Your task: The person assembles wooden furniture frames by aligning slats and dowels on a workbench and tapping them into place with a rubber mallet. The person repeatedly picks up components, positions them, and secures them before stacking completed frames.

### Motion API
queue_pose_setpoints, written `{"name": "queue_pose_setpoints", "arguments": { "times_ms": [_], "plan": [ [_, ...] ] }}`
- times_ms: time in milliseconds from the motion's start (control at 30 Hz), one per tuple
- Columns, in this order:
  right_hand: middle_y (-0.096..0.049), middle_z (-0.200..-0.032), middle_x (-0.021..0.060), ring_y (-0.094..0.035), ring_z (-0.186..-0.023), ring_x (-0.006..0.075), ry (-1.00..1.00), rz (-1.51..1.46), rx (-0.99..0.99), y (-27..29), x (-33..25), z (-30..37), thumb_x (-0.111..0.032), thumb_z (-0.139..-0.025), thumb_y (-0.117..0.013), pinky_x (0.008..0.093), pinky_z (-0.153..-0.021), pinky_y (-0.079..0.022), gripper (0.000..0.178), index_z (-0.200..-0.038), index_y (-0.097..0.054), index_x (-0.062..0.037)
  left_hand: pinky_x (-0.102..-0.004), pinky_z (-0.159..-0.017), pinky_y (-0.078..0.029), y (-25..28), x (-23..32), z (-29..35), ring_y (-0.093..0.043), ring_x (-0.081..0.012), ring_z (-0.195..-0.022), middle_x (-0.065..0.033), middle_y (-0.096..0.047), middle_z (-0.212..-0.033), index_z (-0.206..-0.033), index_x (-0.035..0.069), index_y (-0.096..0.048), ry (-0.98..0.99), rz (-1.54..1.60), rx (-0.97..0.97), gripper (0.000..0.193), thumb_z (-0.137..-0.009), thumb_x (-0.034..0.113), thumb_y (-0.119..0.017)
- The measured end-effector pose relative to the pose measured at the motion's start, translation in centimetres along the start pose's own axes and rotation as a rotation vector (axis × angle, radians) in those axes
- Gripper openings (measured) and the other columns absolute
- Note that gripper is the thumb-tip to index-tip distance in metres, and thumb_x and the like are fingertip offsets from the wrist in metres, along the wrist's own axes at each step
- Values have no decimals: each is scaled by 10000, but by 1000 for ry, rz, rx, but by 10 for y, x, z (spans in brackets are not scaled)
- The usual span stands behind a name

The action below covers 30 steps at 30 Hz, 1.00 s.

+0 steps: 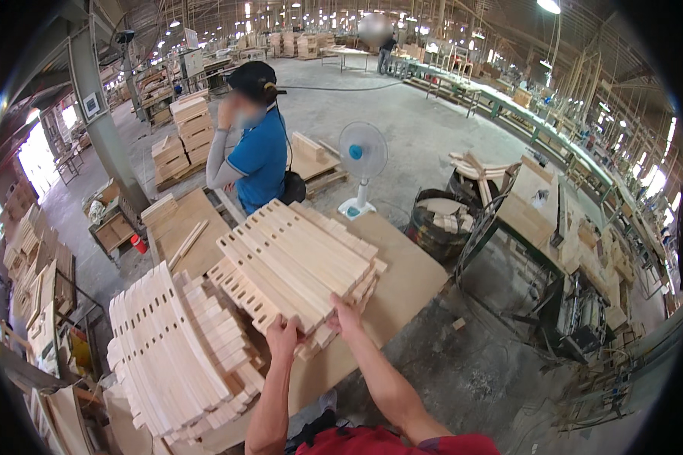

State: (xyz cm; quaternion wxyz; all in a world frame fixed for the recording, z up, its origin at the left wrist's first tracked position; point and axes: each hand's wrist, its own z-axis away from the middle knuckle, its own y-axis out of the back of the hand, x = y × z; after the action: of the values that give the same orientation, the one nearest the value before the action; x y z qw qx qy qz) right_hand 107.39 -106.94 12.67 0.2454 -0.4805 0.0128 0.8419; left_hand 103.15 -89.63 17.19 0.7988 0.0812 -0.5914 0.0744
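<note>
The left hand [283,335] is curling its fingers around the near edge of a stack of slotted wooden slats [292,246], gripping it. The right hand [346,317] is touching the stack's near right corner, thumb uppermost; its other fingers are partly hiding, so whether they are gripping cannot be told. The stack is extending away beyond both hands, resting on a tan board [410,265]. A second slat stack [167,341] is lying just to its left. Farther out, a co-worker in blue [262,155] is standing near a pedestal fan [363,152].
</note>
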Motion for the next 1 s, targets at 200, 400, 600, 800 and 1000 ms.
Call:
{"name": "queue_pose_setpoints", "arguments": {
  "times_ms": [200, 400, 600, 800, 1000],
  "plan": [
    [-630, -1130, 122, -657, -823, 205, 21, 56, -152, 4, -1, 24, -413, -906, -765, 365, -724, -617, 600, -1332, -550, -50, -295, -534, -564, 15, -21, 4, -617, -128, -572, -54, -645, -701, -820, -30, -684, 96, 210, -43, 221, -921, 168, -684],
    [-631, -1172, 149, -660, -959, 229, -82, 193, -292, 48, 21, 45, -402, -904, -772, 373, -770, -620, 652, -1356, -526, -1, -329, -648, -610, 25, -28, 48, -627, -135, -749, -47, -634, -853, -979, -12, -678, 288, 275, -57, 161, -953, 146, -660],
    [-583, -1315, 185, -611, -1143, 254, -168, 496, -623, 52, -5, 25, -430, -846, -820, 390, -818, -606, 805, -1424, -470, 7, -499, -843, -598, 32, -53, 57, -673, -201, -879, -67, -677, -1065, -1192, 55, -608, 393, 542, -84, 268, -973, 192, -678],
    [-522, -1460, 155, -520, -1309, 261, -187, 555, -673, 30, -1, 41, -317, -830, -832, 453, -1031, -483, 880, -1530, -391, -17, -430, -750, -602, 15, -53, 72, -685, -216, -1010, -74, -680, -1172, -1236, 76, -599, 356, 604, -67, 324, -942, 164, -703],
    [-605, -1373, 133, -560, -1272, 234, -81, 426, -866, 43, 0, 64, -237, -846, -811, 400, -1048, -471, 746, -1479, -478, -24, -447, -833, -616, 1, -54, 103, -678, -246, -1104, -117, -673, -1227, -1325, 37, -541, 151, 682, 6, 445, -918, 123, -699]
  ]
}}
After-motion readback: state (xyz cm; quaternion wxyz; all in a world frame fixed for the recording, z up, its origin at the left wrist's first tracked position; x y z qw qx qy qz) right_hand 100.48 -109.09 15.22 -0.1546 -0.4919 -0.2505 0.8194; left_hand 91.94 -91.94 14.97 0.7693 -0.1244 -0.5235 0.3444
